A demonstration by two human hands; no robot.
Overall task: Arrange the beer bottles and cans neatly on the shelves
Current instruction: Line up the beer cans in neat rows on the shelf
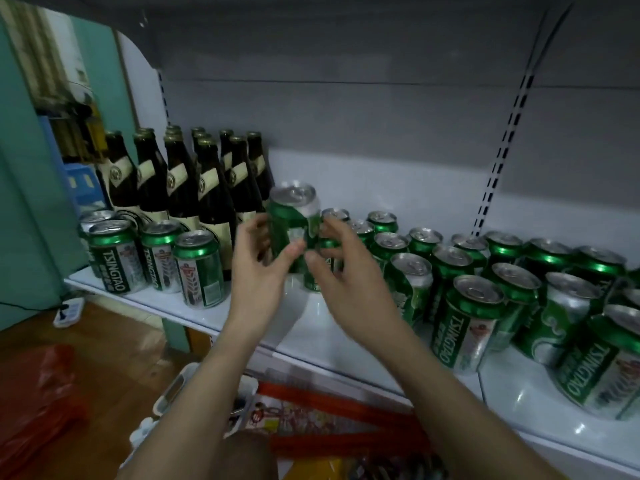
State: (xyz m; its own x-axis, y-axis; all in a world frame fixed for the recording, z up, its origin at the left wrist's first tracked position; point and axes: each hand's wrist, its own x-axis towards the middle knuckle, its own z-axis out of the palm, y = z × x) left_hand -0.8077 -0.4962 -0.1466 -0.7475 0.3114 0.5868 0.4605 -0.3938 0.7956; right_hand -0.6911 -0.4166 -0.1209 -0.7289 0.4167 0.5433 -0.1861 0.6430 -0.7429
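- A green can (293, 226) stands upright between both hands, above the middle of the white shelf (322, 327), a little back from its front edge; whether its base touches the shelf cannot be told, as the hands hide it.
- The left hand (258, 271) is on the can's left side, thumb tip across the lower front of the can, the other fingers curled toward its far left side.
- The right hand (341, 268) is on the can's right side, its fingers (332, 226) bent and loosely spread, the tips at the can's right wall; motion blur hides how firmly they grip.
- Dark brown beer bottles (180, 181) stand in rows at the back left corner of the shelf.
- Four green cans (156, 259) stand in a line along the front edge at the left end, before the bottles.
- A loose crowd of green cans (485, 278) fills the right half of the shelf, from behind the right hand to the right end, some tilted.
- Below the shelf's front edge lie a red plastic bag (41, 403) on the wooden floor and a white power strip (68, 311).
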